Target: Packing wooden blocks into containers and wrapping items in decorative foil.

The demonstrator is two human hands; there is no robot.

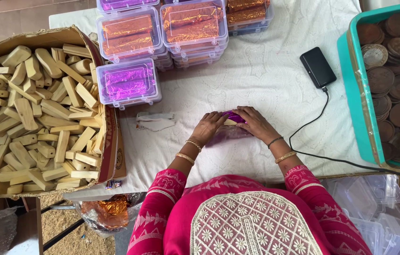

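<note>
1. While the bench, spread with a white patterned cloth, is carrying everything in view, a person in a pink embroidered top is leaning over its near edge with both hands meeting at the middle.
2. A big cardboard box is sitting at the left edge, brimming with pale wooden blocks lying every way.
3. A teal tray is standing at the right edge, holding stacks of dark round discs.
4. Clear plastic boxes are piling up at the far side, filled with orange foil-wrapped pieces; one nearer box is holding purple ones.
5. Empty clear boxes are lying low at the right, below the bench edge.
6. A black power bank is lying right of centre, its cable trailing toward the person.
7. The purple foil wrap is lying on the cloth directly before the person, with a pale wooden block only just showing inside it.
8. The left hand is pressing on the left end of the wrap, its grip narrow, fingers curled over the foil.
9. The right hand is pressing from the right, fingers flat and close over the top.
10. By my judgement, the wrapping step is in hand: foil is being folded round a block. The next move seems to call for tight creases at the ends, both hands keeping the block from slipping.
</note>
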